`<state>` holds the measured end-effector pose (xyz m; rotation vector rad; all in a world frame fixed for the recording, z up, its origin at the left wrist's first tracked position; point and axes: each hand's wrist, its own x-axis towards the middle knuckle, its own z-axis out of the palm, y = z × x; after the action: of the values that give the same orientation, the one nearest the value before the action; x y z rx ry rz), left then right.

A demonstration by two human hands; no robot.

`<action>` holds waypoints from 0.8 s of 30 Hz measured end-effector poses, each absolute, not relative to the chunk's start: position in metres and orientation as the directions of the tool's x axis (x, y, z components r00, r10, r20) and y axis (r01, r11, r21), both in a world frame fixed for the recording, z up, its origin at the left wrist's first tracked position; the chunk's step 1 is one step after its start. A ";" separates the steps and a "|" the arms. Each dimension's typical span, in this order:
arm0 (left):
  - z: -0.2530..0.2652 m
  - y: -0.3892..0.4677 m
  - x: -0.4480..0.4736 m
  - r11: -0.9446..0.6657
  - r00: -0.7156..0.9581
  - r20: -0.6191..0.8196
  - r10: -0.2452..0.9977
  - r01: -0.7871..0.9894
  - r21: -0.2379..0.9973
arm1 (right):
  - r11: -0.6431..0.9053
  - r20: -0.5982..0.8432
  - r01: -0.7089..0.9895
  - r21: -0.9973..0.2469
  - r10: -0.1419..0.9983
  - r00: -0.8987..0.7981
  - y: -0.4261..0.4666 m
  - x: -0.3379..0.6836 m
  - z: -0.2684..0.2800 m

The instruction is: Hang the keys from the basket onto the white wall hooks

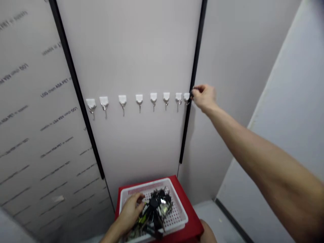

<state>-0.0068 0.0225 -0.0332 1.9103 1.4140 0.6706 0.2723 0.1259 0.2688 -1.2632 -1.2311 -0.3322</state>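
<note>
My right hand (204, 98) is raised at the right end of a row of white wall hooks, its thumb and fingers pinched on a small black thing (192, 92) whose kind I cannot make out. Beside those fingertips is the rightmost hook (186, 97). Low in the view, my left hand (131, 210) rests over the left side of a white plastic basket (179, 206). Its fingers are bent, with a gap between thumb and forefinger and nothing visible in them. Right by it lies a pile of keys (154, 204), several with black heads, and some yellow-green pieces.
The basket stands on a red stool or box (186, 206) against the pale wall panel (141, 145). Several more hooks, such as the leftmost hook (91, 104), run across that panel. Black strips (76, 82) edge it on both sides. A knee (207, 231) shows at the bottom.
</note>
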 end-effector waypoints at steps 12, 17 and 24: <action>-0.043 0.024 -0.012 -0.248 0.328 0.068 0.942 0.545 0.801 | 0.476 0.277 0.630 -0.613 0.877 -0.393 0.038 0.190 0.009; -0.045 0.028 -0.008 -0.190 0.329 0.028 0.944 0.473 0.860 | 0.415 0.247 0.544 -0.729 0.901 -0.357 0.035 0.190 -0.017; 0.075 0.069 0.018 -0.024 0.196 0.052 0.979 -0.141 0.990 | 0.227 0.199 0.103 -0.968 0.954 -0.225 0.060 0.171 0.083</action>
<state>0.0176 0.0686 0.0754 1.2227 0.9430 1.1506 0.1707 0.0597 0.0831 -1.0268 -1.5565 1.1335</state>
